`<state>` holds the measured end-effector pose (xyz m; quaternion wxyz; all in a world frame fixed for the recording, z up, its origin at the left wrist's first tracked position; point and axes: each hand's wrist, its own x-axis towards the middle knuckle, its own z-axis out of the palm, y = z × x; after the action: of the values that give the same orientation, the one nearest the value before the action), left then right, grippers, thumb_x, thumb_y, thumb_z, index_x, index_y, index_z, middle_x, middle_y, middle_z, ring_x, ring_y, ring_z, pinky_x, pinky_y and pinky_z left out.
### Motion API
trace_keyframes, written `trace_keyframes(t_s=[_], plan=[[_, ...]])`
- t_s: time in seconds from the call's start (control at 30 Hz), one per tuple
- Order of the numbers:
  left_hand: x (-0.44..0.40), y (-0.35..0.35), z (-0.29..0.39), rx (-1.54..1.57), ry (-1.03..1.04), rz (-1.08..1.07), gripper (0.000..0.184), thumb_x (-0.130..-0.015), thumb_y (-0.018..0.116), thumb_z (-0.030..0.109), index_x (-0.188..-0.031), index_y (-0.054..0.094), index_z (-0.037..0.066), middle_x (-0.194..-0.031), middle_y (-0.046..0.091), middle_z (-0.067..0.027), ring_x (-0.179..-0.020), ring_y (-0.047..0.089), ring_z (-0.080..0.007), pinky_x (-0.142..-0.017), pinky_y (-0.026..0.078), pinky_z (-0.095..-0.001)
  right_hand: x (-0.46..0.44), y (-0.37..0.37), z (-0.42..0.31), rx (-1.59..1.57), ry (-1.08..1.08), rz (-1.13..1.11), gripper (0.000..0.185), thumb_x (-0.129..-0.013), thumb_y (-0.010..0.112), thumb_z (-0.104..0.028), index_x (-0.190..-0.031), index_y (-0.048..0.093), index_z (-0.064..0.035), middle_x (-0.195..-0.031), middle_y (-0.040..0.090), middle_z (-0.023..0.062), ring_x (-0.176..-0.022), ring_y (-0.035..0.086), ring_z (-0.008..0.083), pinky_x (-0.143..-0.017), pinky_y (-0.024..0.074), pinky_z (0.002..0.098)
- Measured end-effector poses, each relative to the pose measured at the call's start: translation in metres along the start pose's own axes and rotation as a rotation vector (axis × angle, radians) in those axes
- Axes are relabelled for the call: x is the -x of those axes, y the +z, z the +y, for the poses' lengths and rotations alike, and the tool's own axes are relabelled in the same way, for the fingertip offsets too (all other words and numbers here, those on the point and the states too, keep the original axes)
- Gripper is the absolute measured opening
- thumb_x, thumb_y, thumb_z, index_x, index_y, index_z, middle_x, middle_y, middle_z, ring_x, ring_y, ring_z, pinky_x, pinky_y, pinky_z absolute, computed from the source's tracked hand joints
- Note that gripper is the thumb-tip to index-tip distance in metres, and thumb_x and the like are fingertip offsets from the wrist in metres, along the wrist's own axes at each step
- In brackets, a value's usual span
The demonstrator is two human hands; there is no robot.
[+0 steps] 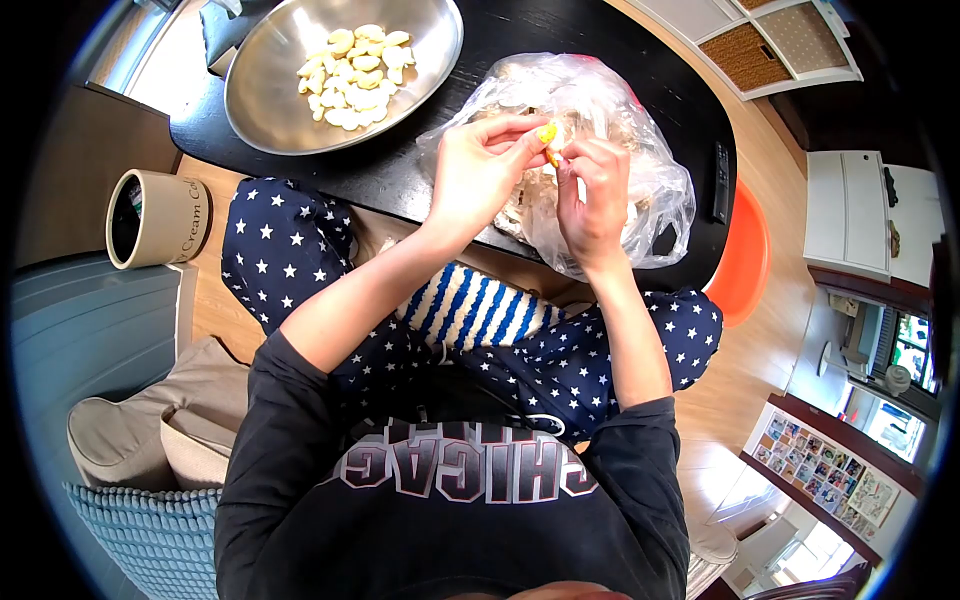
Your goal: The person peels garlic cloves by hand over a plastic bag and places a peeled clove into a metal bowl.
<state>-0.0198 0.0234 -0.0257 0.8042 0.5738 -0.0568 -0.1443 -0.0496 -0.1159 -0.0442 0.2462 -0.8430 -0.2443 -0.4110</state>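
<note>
My left hand and my right hand meet above a clear plastic bag. Between their pinched fingertips is a small pale piece that looks like a garlic clove, partly hidden by the fingers. Bright yellow shows at my left thumb tip and just below it; whether it is a nail cover or something else is unclear. Brownish, papery bits show inside the bag under my hands. To the left, a metal bowl holds many pale yellow peeled garlic cloves.
Both bowl and bag rest on a black table. A dark remote control lies near its right edge, with an orange seat beyond. A cream bin stands at left. A blue-and-white striped cloth lies between my legs.
</note>
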Motion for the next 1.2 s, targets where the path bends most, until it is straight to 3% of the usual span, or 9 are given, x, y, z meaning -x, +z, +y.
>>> trace_keyframes(t_s=[0.3,0.4,0.83,1.0,1.2], plan=[[-0.004,-0.004,-0.004,0.097,0.003,-0.002,0.026,-0.087,0.059,0.008,-0.109,0.059,-0.005,-0.098,0.064,-0.0121,-0.084,0.063,-0.0117,-0.077,0.052,-0.0202,-0.009,-0.007,-0.007,-0.034,0.276,-0.025,0.027,-0.071,0.068,0.005,-0.095,0.056,-0.0031,-0.088,0.056,0.0086,-0.077,0.051,0.0185,-0.069,0.0431,0.0267],[-0.004,-0.004,-0.003,0.102,-0.007,-0.027,0.026,-0.087,0.059,0.007,-0.11,0.058,-0.005,-0.099,0.064,-0.0126,-0.086,0.063,-0.0125,-0.078,0.052,-0.0204,-0.007,-0.006,-0.006,-0.194,0.4,-0.013,0.024,-0.071,0.067,0.003,-0.092,0.06,-0.0039,-0.089,0.057,0.0088,-0.082,0.053,0.0226,-0.067,0.0454,0.0301],[-0.006,-0.005,-0.007,0.267,-0.152,-0.028,0.029,-0.091,0.052,0.007,-0.117,0.05,-0.006,-0.107,0.059,-0.0145,-0.094,0.061,-0.0161,-0.083,0.052,-0.0237,-0.007,-0.008,-0.002,-0.226,0.363,-0.007,0.015,-0.074,0.064,0.005,-0.086,0.058,-0.0017,-0.084,0.056,0.0092,-0.074,0.051,0.0202,-0.063,0.0442,0.0266],[-0.009,-0.005,-0.011,0.327,-0.11,0.035,0.03,-0.092,0.05,0.008,-0.117,0.049,-0.008,-0.106,0.06,-0.015,-0.096,0.06,-0.0163,-0.085,0.052,-0.0246,-0.003,-0.003,-0.005,-0.337,0.458,0.133,0.013,-0.076,0.062,0.005,-0.086,0.056,-0.0008,-0.085,0.055,0.0091,-0.073,0.051,0.0169,-0.064,0.0432,0.0253],[-0.009,-0.005,-0.012,0.318,-0.097,0.035,0.031,-0.092,0.049,0.009,-0.119,0.047,-0.008,-0.106,0.06,-0.0152,-0.098,0.06,-0.017,-0.087,0.05,-0.025,-0.001,-0.005,0.004,-0.242,0.578,-0.012,0.011,-0.081,0.058,0.003,-0.091,0.06,0.0012,-0.088,0.058,0.0102,-0.078,0.056,0.0173,-0.068,0.0449,0.0257]])
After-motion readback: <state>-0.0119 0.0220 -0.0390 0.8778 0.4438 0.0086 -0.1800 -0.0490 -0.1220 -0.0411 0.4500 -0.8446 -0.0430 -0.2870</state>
